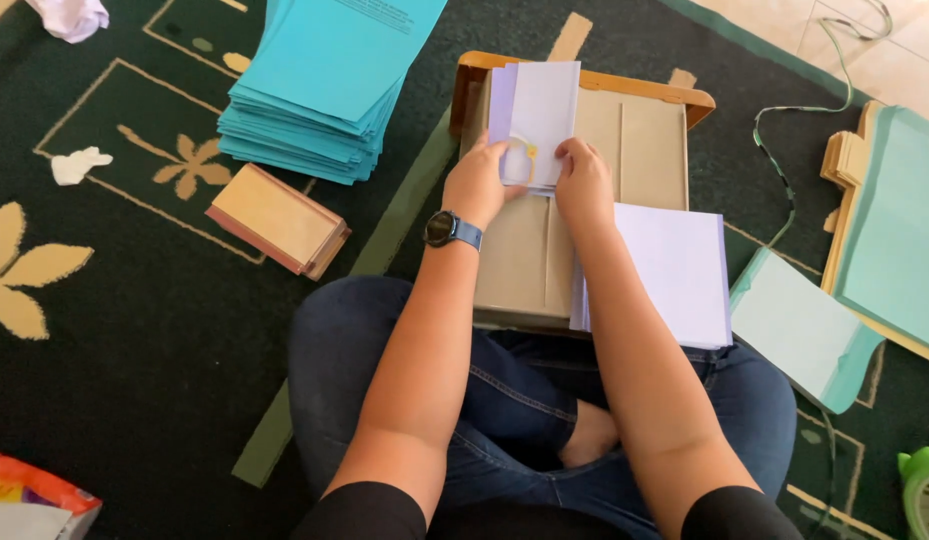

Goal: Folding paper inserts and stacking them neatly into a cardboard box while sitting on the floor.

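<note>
Both hands, left hand (476,180) and right hand (582,182), pinch one lavender sheet (539,115) on the wooden jig (584,80); thick lavender stack (674,270) left unfolded.

left hand (476,183) and right hand (582,180) pressing pale lilac sheet (544,105), wooden board (624,140), teal paper stack (319,85)

— What is seen at the upper left of the frame?
— A tall stack of turquoise sheets (319,85) is laid on the dark green carpet (134,330), with a small pile of tan cards (279,220) just below it. Crumpled white scraps (79,165) are scattered further left.
— And on the right?
— Pale green sheets (804,330) are spread near a wooden board (846,160), and a thin cable (784,175) is trailed past them. A green round object (924,490) is cut off at the lower right corner.
</note>
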